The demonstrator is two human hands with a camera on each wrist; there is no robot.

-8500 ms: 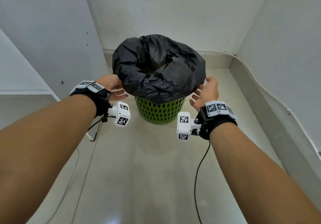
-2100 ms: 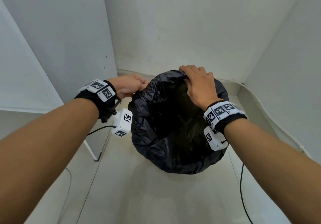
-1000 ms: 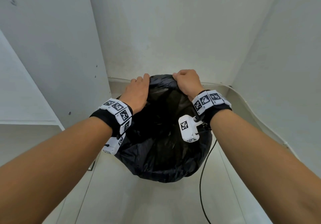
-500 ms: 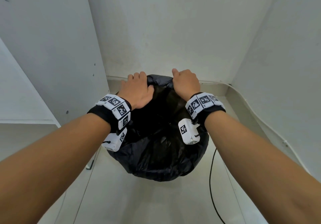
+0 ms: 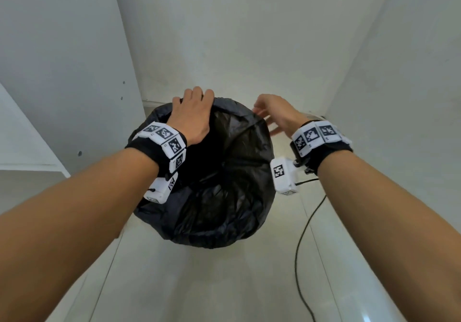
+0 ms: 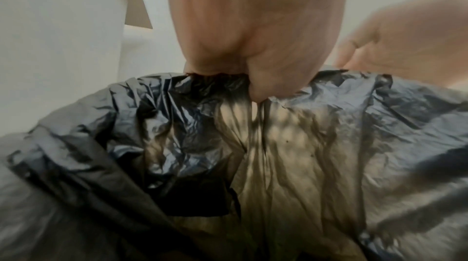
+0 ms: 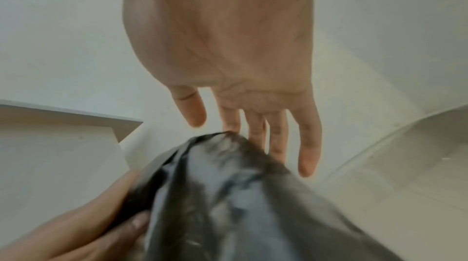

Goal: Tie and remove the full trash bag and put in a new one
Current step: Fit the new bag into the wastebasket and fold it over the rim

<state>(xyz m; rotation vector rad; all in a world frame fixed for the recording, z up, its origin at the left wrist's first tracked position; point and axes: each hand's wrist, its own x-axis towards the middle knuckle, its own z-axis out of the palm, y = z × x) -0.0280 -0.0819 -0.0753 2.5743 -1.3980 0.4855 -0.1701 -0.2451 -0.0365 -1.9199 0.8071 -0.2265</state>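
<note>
The black trash bag (image 5: 214, 189) bulges up in the middle of the head view and hides the bin beneath it. My left hand (image 5: 193, 117) grips the far rim of the bag, fingers curled over its edge; the left wrist view shows the black plastic (image 6: 253, 155) bunched in that fist (image 6: 253, 77). My right hand (image 5: 273, 115) hovers just past the bag's right rim with straight, spread fingers. In the right wrist view the right hand's fingers (image 7: 306, 145) are extended beside a raised fold of the bag (image 7: 228, 195) and hold nothing.
White walls (image 5: 237, 34) close in the corner behind and on both sides. A white panel edge (image 5: 37, 167) juts out on the left. A black cable (image 5: 303, 241) trails across the pale floor (image 5: 199, 284) at the right.
My right hand has let go of the bag's rim, opened and moved out to the right. My left hand keeps its hold on the far rim. The bag's mouth has widened.
</note>
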